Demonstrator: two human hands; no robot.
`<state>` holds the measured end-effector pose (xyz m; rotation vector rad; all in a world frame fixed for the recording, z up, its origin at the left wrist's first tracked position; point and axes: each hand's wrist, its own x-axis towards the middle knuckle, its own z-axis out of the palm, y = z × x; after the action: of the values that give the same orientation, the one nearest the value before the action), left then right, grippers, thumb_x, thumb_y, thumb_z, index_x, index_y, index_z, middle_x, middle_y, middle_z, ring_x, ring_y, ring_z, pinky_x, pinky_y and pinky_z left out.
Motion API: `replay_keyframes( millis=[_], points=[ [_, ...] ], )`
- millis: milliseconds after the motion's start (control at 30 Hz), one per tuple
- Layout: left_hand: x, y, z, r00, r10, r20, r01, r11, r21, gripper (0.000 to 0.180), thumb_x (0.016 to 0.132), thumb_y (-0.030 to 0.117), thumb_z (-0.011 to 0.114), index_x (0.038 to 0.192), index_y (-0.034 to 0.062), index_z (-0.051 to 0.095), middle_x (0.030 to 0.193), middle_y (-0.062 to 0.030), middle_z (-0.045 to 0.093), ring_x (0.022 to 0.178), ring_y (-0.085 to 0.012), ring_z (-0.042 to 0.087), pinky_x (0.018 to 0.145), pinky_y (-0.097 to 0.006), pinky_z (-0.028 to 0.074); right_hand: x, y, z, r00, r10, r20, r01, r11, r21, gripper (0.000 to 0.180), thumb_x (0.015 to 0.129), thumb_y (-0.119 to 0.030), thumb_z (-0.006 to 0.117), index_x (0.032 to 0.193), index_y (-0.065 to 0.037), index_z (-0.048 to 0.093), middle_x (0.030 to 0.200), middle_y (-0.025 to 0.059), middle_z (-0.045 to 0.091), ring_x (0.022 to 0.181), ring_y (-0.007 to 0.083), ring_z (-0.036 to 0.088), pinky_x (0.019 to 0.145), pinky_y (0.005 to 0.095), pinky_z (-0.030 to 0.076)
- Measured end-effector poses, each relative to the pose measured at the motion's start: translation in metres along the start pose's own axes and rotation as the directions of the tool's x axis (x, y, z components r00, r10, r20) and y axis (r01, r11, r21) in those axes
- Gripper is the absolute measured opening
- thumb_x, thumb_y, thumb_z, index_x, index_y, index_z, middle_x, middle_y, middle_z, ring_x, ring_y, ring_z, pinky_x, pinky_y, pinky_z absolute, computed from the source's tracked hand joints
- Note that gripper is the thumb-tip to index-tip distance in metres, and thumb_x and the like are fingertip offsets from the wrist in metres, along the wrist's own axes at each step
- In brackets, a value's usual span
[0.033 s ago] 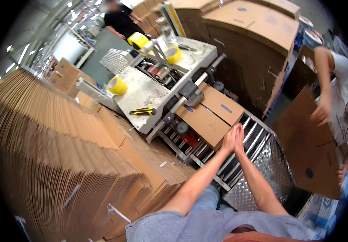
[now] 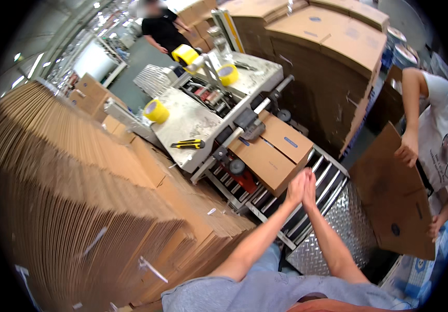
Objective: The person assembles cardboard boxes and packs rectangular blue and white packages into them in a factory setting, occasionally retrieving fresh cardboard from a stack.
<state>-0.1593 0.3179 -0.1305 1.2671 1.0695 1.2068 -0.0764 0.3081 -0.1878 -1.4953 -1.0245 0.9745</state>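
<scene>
A closed brown cardboard box (image 2: 273,156) lies on the roller conveyor (image 2: 320,179), its far end under the taping machine (image 2: 219,112). Both my arms reach forward to the box's near end. My left hand (image 2: 296,188) and my right hand (image 2: 310,189) are side by side, palms facing each other and fingers stretched out. Neither holds anything. The fingertips overlap the box's near edge in view; whether they touch it I cannot tell.
Stacked flat cartons (image 2: 78,218) fill the left. Yellow tape rolls (image 2: 156,111) and a box cutter (image 2: 187,144) lie on the machine. At right, a co-worker handles an opened carton (image 2: 390,192) beside a metal tread plate (image 2: 338,223). Another person (image 2: 164,31) stands behind; large cartons (image 2: 328,31) stand at back right.
My hands have drawn back slightly from the box's near end. The co-worker's upper hand has moved onto the edge of the carton. The whole view has shifted a little.
</scene>
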Motion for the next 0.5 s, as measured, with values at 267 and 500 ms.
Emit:
replay_keyframes(
  millis=[267, 500],
  points=[
    [-0.159, 0.316, -0.128, 0.963, 0.257, 0.075, -0.266, 0.889, 0.372, 0.017, 0.096, 0.007, 0.063, 0.11, 0.0054, 0.074, 0.086, -0.007, 0.073, 0.071, -0.0112, 0.068, 0.061, -0.025, 0.057, -0.211, 0.103, -0.135, 0.961, 0.256, 0.107, -0.219, 0.937, -0.273, 0.02, 0.099, -0.017, 0.055, 0.105, 0.0, 0.064, 0.087, 0.0108, 0.068, 0.068, 0.0189, 0.07, 0.058, 0.0319, 0.053],
    [-0.189, 0.682, -0.197, 0.252, 0.801, 0.542, -0.044, -0.551, 0.834, 0.021, 0.089, 0.017, 0.072, 0.11, 0.0128, 0.074, 0.093, -0.0024, 0.069, 0.089, -0.0225, 0.061, 0.082, -0.035, 0.051, -0.239, 0.014, -0.139, 0.929, -0.271, 0.254, 0.344, 0.884, -0.317, 0.016, 0.09, -0.007, 0.06, 0.102, 0.001, 0.066, 0.093, 0.0168, 0.067, 0.078, 0.0264, 0.068, 0.073, 0.0374, 0.055]
  ],
)
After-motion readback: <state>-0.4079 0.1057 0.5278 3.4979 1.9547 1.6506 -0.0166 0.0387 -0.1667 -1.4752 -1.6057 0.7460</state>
